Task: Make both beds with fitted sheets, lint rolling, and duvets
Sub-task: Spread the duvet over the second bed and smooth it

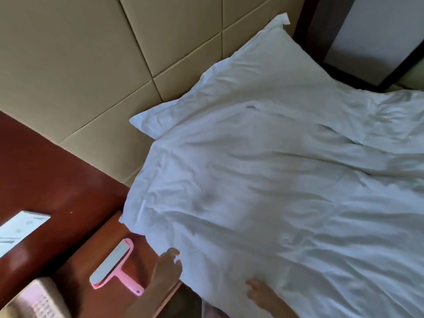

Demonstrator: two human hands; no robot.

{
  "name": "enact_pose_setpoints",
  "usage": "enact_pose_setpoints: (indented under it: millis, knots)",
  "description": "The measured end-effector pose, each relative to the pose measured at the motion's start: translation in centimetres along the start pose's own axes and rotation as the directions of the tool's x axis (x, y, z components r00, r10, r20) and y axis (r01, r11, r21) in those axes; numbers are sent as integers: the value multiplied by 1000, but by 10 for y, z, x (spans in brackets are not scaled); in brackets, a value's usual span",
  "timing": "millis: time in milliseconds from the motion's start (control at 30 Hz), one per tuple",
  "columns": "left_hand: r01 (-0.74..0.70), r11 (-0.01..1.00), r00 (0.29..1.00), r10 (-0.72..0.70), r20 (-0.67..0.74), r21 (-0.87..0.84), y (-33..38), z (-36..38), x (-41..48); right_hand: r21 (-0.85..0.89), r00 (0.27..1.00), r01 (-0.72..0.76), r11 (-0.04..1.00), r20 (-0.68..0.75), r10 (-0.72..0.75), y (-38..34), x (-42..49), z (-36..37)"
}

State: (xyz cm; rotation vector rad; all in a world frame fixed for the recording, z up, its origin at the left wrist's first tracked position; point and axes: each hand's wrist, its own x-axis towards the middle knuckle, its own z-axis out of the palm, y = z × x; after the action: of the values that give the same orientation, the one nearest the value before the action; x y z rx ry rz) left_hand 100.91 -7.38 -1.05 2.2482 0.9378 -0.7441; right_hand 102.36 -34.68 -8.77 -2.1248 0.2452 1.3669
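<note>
A wrinkled white duvet (286,191) covers the bed and overlaps a white pillow (252,72) at the headboard end. My left hand (166,266) touches the duvet's near side edge by its corner, fingers fairly straight. My right hand (263,294) lies on top of the duvet close to the near edge, fingers spread and flat. A pink lint roller (114,266) lies on the wooden nightstand (103,244), just left of my left hand, untouched.
A beige padded headboard (103,65) fills the upper left. White papers (18,230) sit on a dark red wooden panel at left. A tan device (36,299) sits on the nightstand's near corner. A dark-framed panel (367,42) stands at upper right.
</note>
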Motion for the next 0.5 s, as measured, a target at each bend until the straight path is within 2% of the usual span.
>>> enact_pose_setpoints:
  millis: [100,167,267,367,433,500]
  knots:
    - [5,1000,1000,-5,3,-27,-35,35,-42,-149,988,35,988,156,-11,32,-23,52]
    - [4,999,1000,-4,-1,-37,-58,52,-66,-176,970,37,984,242,7,55,-35,78]
    - [12,999,998,-14,-63,-33,-95,84,-111,-254,954,130,959,295,-52,98,-55,110]
    - [19,999,997,-21,-79,-27,-128,125,-171,-265,969,187,946,210,-132,138,-102,124]
    - [30,999,999,-30,-21,13,-146,156,-212,-327,979,197,924,113,-169,162,-136,116]
    - [60,997,997,-61,41,40,-156,182,-253,-310,989,143,940,18,-144,198,-165,98]
